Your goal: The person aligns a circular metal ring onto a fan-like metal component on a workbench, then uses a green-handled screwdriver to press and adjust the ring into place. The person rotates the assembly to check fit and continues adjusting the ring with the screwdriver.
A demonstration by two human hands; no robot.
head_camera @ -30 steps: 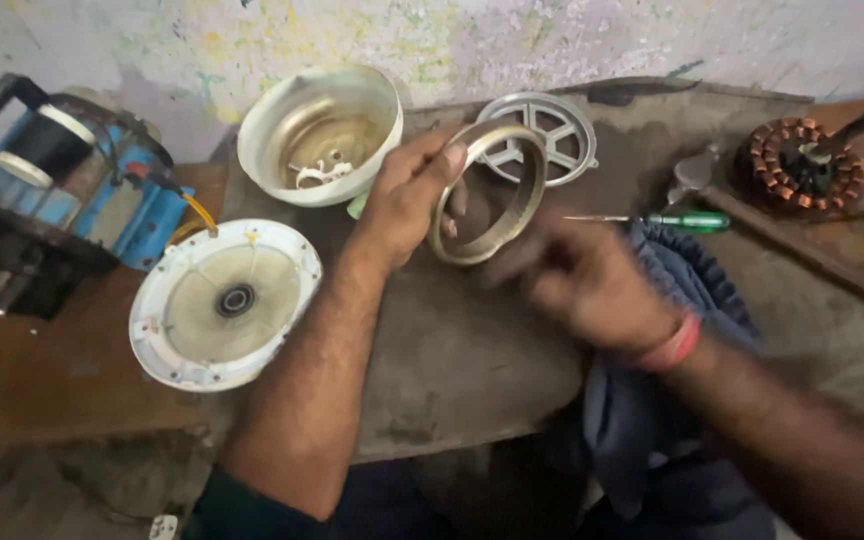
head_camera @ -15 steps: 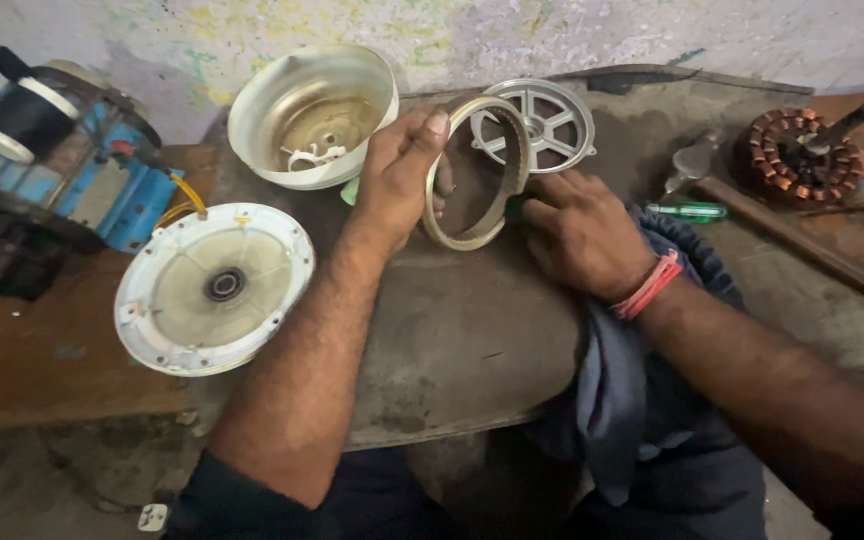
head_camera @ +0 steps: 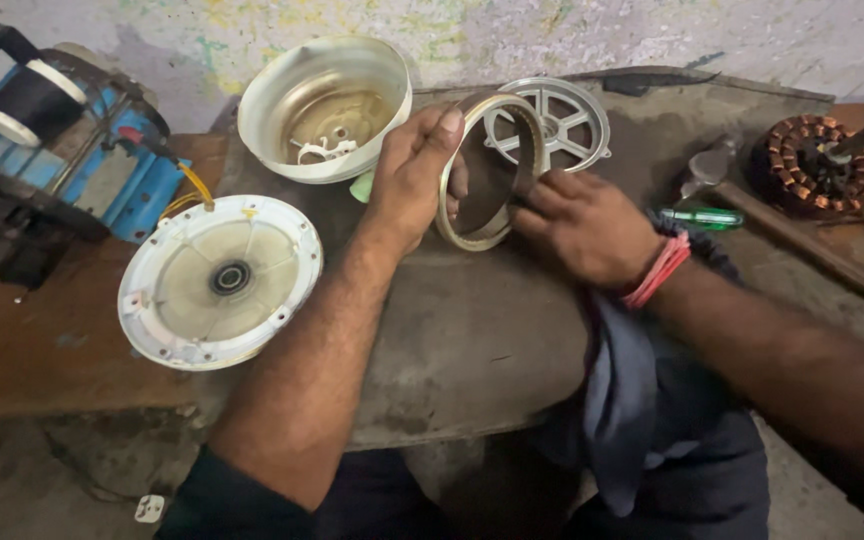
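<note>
Ring (head_camera: 492,170) between hands; bowl (head_camera: 324,105) behind-left, spoked wheel (head_camera: 552,122) behind.

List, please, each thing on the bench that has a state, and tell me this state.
Metal ring: on edge, held by left hand and right hand.
White cover: flat, bearing up.
White bowl housing: open side up.
Spoked plate: lying flat.
Copper winding: bare, uncovered.
Green screwdriver: lying unused.

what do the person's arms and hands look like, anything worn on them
Both are bare, with no gloves and no rings that can be made out. The left hand leads to a forearm bare up to a dark sleeve edge near the elbow. The right hand has a band of red-pink threads around its wrist; no sleeve shows on that arm.
</note>
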